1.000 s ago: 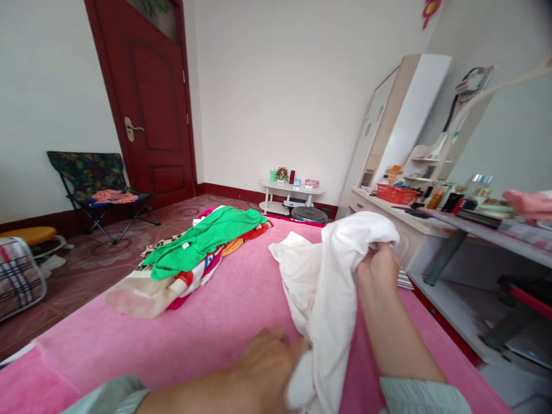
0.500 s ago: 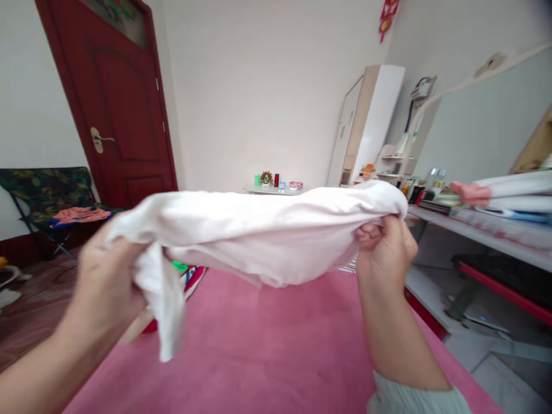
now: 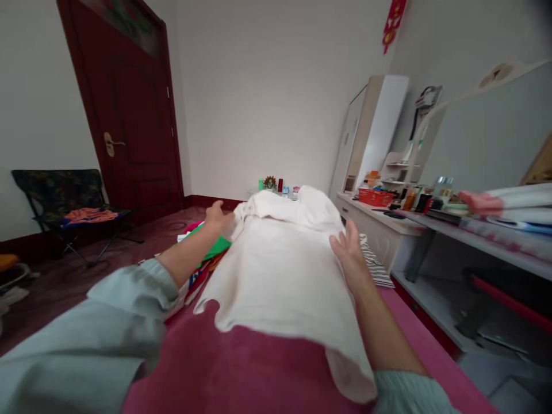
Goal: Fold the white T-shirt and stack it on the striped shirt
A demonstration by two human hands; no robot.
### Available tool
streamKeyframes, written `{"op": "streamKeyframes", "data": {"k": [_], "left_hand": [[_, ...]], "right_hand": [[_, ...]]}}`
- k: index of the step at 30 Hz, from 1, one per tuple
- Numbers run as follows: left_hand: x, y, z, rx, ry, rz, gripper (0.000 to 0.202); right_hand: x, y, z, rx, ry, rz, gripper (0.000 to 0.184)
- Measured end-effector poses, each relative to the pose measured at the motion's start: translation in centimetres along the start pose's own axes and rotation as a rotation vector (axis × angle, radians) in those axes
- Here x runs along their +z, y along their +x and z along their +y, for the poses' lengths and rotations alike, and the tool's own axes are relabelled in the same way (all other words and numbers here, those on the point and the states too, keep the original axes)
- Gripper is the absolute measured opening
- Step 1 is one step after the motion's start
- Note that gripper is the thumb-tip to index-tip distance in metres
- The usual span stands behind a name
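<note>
A white shirt-like garment is spread over the pink bed cover, its top part bunched at the far end. The near hem is wavy, and one corner hangs toward me on the right. My left hand is at the garment's far left edge, thumb raised and fingers apart, slightly blurred. At the right edge, my right hand has its fingers spread against the cloth. Colourful clothes, with a green piece among them, lie beside the garment on the left. A striped cloth lies just past my right hand.
On the right stands a dressing table with bottles, folded cloths and a mirror. A red basket sits on a white cabinet. A folding chair holding clothes stands near the dark red door.
The white garment, stretched in the air between both hands, has come down and spread over the bed. Both hands have reached farther forward and their fingers have opened.
</note>
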State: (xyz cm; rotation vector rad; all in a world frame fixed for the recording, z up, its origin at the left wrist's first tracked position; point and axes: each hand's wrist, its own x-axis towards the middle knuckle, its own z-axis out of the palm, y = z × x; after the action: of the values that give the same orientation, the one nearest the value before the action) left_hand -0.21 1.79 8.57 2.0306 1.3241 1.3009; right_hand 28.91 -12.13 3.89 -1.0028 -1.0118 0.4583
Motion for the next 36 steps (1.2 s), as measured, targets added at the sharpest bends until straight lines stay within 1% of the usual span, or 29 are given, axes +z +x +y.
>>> {"op": "streamKeyframes", "data": {"k": [1, 2, 3, 5, 6, 8, 10, 11, 12, 14, 16, 21, 27, 32, 36], "left_hand": [[1.1, -1.3, -1.0, -0.014, 0.044, 0.017, 0.045], [2.1, -2.9, -2.1, 0.034, 0.139, -0.019, 0.042], [3.1, -4.6, -3.0, 0.094, 0.191, -0.067, 0.039], [4.8, -8.1, -4.4, 0.232, 0.256, -0.205, 0.038], [5.5, -9.7, -4.9, 0.287, 0.274, -0.28, 0.041], [6.7, -12.2, -5.7, 0.347, 0.313, -0.442, 0.052], [7.7, -13.9, -6.5, 0.327, 0.362, -0.604, 0.066], [8.1, -14.4, -7.0, 0.302, 0.384, -0.655, 0.071], [8.4, -14.8, -7.5, 0.279, 0.402, -0.683, 0.073], [9.0, -15.1, -8.4, 0.264, 0.412, -0.669, 0.072], [9.3, -15.2, -9.2, 0.281, 0.395, -0.625, 0.069], [9.5, -14.9, -9.8, 0.3, 0.385, -0.567, 0.064], [9.7, -14.7, -10.1, 0.32, 0.393, -0.556, 0.062], [9.9, -14.7, -10.4, 0.325, 0.365, -0.525, 0.059], [9.9, -14.7, -10.4, 0.332, 0.368, -0.53, 0.057]], "right_hand": [[-0.5, 0.4, 1.8, 0.054, -0.091, -0.036, 0.073], [-1.0, 0.7, 3.5, 0.114, -0.16, -0.052, 0.071], [-1.5, 0.9, 5.0, 0.17, -0.217, -0.067, 0.067], [-2.2, 0.8, 7.5, 0.252, -0.318, -0.114, 0.056], [-2.3, 0.5, 8.6, 0.264, -0.383, -0.166, 0.051], [-2.2, -0.4, 10.4, 0.235, -0.581, -0.339, 0.046], [-1.7, -1.6, 11.8, 0.183, -0.858, -0.513, 0.047], [-1.4, -2.2, 12.3, 0.161, -0.998, -0.57, 0.05], [-1.1, -2.7, 12.6, 0.148, -1.12, -0.607, 0.052], [-0.7, -3.4, 13.0, 0.13, -1.267, -0.634, 0.054], [-0.6, -3.7, 13.0, 0.124, -1.307, -0.635, 0.054], [-0.8, -3.8, 13.0, 0.095, -1.294, -0.596, 0.054], [-1.0, -3.8, 13.6, 0.087, -1.262, -0.564, 0.052], [-1.0, -3.8, 13.7, 0.088, -1.245, -0.544, 0.052], [-1.1, -3.9, 13.8, 0.075, -1.236, -0.538, 0.05]]}}
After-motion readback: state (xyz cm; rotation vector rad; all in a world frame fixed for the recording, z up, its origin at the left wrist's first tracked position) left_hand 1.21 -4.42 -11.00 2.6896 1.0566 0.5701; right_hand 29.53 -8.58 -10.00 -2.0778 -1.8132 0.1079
